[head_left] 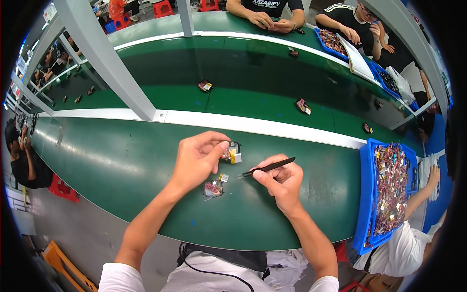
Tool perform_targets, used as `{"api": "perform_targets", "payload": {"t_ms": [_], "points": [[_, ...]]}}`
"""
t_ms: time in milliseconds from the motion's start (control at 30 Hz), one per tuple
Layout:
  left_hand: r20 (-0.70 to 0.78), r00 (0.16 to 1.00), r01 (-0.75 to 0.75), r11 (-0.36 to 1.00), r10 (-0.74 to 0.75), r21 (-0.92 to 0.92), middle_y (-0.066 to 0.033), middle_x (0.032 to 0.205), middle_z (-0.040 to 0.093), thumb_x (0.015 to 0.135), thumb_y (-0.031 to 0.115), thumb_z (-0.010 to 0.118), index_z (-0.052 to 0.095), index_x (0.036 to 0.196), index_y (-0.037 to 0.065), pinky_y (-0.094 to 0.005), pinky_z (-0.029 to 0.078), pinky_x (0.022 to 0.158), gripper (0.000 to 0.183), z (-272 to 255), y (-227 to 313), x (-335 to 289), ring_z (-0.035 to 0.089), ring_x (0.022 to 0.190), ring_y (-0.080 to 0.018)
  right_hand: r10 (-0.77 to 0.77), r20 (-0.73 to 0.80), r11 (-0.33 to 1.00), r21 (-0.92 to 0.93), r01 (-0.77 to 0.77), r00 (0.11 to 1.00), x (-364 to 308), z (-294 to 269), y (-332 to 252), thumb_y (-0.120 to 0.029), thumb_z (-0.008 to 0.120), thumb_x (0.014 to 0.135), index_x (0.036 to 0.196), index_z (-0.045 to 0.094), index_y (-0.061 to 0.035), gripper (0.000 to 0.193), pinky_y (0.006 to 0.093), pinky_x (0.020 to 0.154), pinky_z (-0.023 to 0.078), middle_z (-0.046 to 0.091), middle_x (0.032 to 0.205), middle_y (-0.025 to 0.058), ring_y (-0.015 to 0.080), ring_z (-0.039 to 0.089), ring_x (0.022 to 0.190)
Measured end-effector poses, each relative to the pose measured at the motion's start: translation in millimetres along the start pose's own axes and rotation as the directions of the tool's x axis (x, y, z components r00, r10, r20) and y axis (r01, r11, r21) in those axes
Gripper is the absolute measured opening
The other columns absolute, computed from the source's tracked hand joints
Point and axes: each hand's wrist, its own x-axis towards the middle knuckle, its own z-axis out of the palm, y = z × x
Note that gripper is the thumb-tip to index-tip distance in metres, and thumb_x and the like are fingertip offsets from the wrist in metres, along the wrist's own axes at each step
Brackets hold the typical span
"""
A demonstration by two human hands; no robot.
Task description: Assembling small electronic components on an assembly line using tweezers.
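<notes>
In the head view, with 12 o'clock pointing away from you, your left hand (199,153) is raised over the green counter (141,160), its forearm running back toward 7 o'clock. Thumb and fingers are closed in a narrow pinch, the thumb extended toward 2 o'clock. The grip is on a small black-cased unit (234,146), which sits beyond the thumb tip with a yellow-and-silver piece (236,157) at its near edge. Your fingers hide part of the unit.

Your right hand (283,181) is at 3 to 4 o'clock from the left, well apart, its forearm running back toward 5 o'clock. The fingers are curled around black tweezers (273,166), held pen-like, the tips pointing toward 8 o'clock. Whether the tips meet cannot be told.

Just beside the tips, without contact, a small silver piece (224,178) lies on the counter at the upper edge of a second unit (213,189), at 5 o'clock from your left hand. A blue tray (363,194) heaped with parts (390,190) stands at 3 o'clock from your right hand.
</notes>
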Motion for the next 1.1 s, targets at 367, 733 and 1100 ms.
{"api": "perform_targets", "payload": {"t_ms": [367, 733, 1100], "points": [[-0.042, 0.980, -0.191, 0.977, 0.196, 0.093, -0.0103, 0.074, 0.072, 0.094, 0.002, 0.069, 0.069, 0.105, -0.007, -0.0232, 0.052, 0.044, 0.014, 24, -18, -16, 0.068, 0.056, -0.0114, -0.190, -0.060, 0.928, -0.338, 0.159, 0.980, -9, 5, 5, -0.001, 0.084, 0.081, 0.088, 0.074, -0.0015, 0.013, 0.0193, 0.043, 0.025, 0.067, 0.065, -0.0015, -0.0010, 0.040, 0.045], [-0.055, 0.974, -0.215, 0.972, 0.221, 0.097, -0.0102, 0.076, 0.072, 0.095, 0.000, 0.067, 0.069, 0.105, -0.006, -0.0232, 0.053, 0.047, 0.013, 28, -23, -20, 0.068, 0.055, -0.0117, -0.256, -0.103, 0.886, -0.423, 0.191, 0.961, -8, 6, 8, -0.001, 0.085, 0.078, 0.089, 0.075, -0.0024, 0.015, 0.0204, 0.043, 0.026, 0.066, 0.067, -0.0017, -0.0002, 0.040, 0.045], [-0.079, 0.982, -0.167, 0.985, 0.170, 0.053, -0.0107, 0.076, 0.071, 0.095, 0.000, 0.066, 0.067, 0.108, -0.007, -0.0239, 0.054, 0.048, 0.014, 28, -21, -22, 0.068, 0.058, -0.0119, -0.241, -0.121, 0.876, -0.454, 0.162, 0.963, -7, 8, 9, -0.001, 0.085, 0.078, 0.091, 0.075, -0.0010, 0.016, 0.0210, 0.043, 0.025, 0.062, 0.062, -0.0031, -0.0002, 0.038, 0.045]]}}
